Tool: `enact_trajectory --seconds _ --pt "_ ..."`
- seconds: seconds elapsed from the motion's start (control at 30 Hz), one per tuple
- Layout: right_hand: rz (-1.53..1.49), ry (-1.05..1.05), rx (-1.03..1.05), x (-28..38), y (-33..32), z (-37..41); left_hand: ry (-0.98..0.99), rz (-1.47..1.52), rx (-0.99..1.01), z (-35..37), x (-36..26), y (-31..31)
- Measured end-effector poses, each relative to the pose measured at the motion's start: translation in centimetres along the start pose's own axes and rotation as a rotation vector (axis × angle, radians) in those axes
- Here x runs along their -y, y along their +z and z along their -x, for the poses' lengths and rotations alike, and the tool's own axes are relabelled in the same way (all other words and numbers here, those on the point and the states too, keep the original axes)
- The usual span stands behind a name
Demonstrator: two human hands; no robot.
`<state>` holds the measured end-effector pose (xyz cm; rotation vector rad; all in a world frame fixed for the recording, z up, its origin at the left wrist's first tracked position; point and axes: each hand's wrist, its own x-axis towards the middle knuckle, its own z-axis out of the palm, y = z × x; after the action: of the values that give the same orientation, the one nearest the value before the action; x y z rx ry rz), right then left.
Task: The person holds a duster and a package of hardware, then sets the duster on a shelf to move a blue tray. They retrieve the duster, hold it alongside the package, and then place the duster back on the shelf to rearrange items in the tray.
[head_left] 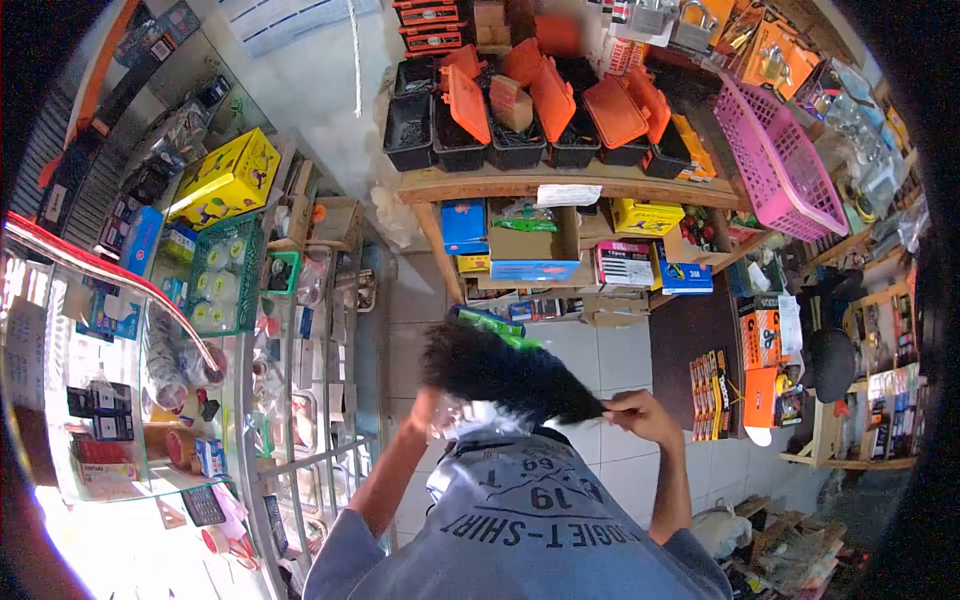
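A fluffy black bundle that looks like a feather duster (500, 370) stretches across in front of my chest, its tufted end at the left and its narrow end at the right. My right hand (645, 415) is closed, fingers pinching that narrow end. At the tufted side, my left hand (425, 410) is smeared by motion and partly covered by the black fibres, so its grip does not show. Crumpled clear plastic (470, 415) lies against the left fingers, just below the bundle. Part of a green and blue package (490, 322) shows behind the bundle.
Ahead stands a wooden shelf (560, 188) with black bins (409, 132) and orange lids (467, 105). A pink basket (780, 160) hangs over its right end. Glass display cases (195, 485) line the left. Boxes (760, 335) are stacked at right, above the tiled floor (630, 360).
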<state>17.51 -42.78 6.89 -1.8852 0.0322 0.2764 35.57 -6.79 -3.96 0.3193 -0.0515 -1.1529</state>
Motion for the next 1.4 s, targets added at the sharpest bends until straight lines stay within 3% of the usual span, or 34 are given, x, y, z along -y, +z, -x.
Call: enact_trajectory --seconds 0.03,0.1,0.13,0.17,0.23,0.27,0.3,0.37,0.47,0.5,0.57,0.6,0.7,0.73,0.77,0.83,0.87,0.93,1.03,1.1,1.13,1.27,1.33,1.4 --pt "-0.007 0.002 0.005 -0.7 -0.2 1.0 0.269 -0.205 -0.161 -0.1 -1.6 6.7" --pt "-0.207 0.240 0.041 -1.4 -0.4 2.2 0.340 -0.083 -0.355 -0.8 -3.0 9.8" --pt "-0.258 0.240 0.042 -1.4 -0.1 2.3 0.302 0.346 -0.117 -1.2 -3.5 9.3" --pt "-0.262 0.242 0.045 -1.3 0.4 2.1 0.303 0.347 -0.122 -0.9 -3.2 9.2" --pt "-0.280 0.287 -0.025 -0.5 1.3 0.6 0.260 0.013 -0.242 -0.9 -2.8 10.2" --pt "-0.275 0.287 -0.024 -0.2 2.0 -0.4 0.203 0.196 -0.122 -1.4 -2.8 10.0" --pt "-0.300 0.219 -0.071 -0.1 3.0 -1.6 0.172 0.145 -0.448 -1.4 -2.0 10.4" --pt "-0.331 0.158 -0.117 0.8 4.5 -3.0 0.266 0.220 -0.457 -2.4 -1.3 9.1" --pt "-0.361 0.275 -0.152 2.9 5.8 -3.3 0.452 0.065 -0.402 -2.1 -2.5 8.2" --pt "-0.365 0.274 -0.154 2.2 6.3 -2.8 0.449 0.062 -0.403 -2.0 -2.8 8.0" --pt "-0.365 0.300 -0.129 0.1 7.1 -1.1 0.645 0.053 -0.322 -2.1 -3.8 9.4" --pt "-0.400 0.333 -0.123 -0.4 7.3 -0.4 0.645 0.091 -0.324 -1.7 -3.7 6.0" --pt "-0.436 0.397 -0.203 -0.6 7.7 0.4 0.591 0.101 -0.236 -2.0 -2.1 3.5" --pt "-0.378 0.409 -0.209 -0.2 7.4 0.2 0.585 -0.020 -0.387 -2.1 -1.0 2.1" --pt "-0.385 0.414 -0.216 0.4 7.2 -0.2 0.529 0.112 -0.396 -2.2 -0.3 3.8" --pt "-0.282 0.286 -0.286 1.6 6.7 -1.5 0.471 0.158 -0.292 -2.5 0.9 6.9" --pt "-0.278 0.330 -0.261 1.7 6.4 -1.8 0.430 0.257 -0.146 -2.5 1.4 5.9" --pt "-0.294 0.286 -0.278 1.6 7.2 -2.1 0.423 0.301 -0.117 -2.5 1.6 5.2" --pt "-0.334 0.320 -0.267 1.2 7.6 -1.4 0.450 0.357 -0.041 -2.2 0.8 4.5" --pt "-0.260 0.303 -0.222 0.2 7.7 0.4 0.705 0.169 -0.238 -2.0 0.2 4.5" --pt "-0.222 0.422 -0.162 0.0 7.3 1.3 0.676 0.204 -0.219 -1.8 -0.4 4.0" --pt "-0.238 0.353 -0.212 -1.0 7.6 2.1 0.633 0.213 -0.157 -1.5 0.1 4.1" --pt "-0.207 0.341 -0.231 0.2 7.6 0.9 0.525 0.231 -0.209 -2.1 2.0 4.8" --pt "-0.211 0.336 -0.269 2.1 7.9 -0.8 0.432 0.222 -0.155 -2.2 3.8 1.8"
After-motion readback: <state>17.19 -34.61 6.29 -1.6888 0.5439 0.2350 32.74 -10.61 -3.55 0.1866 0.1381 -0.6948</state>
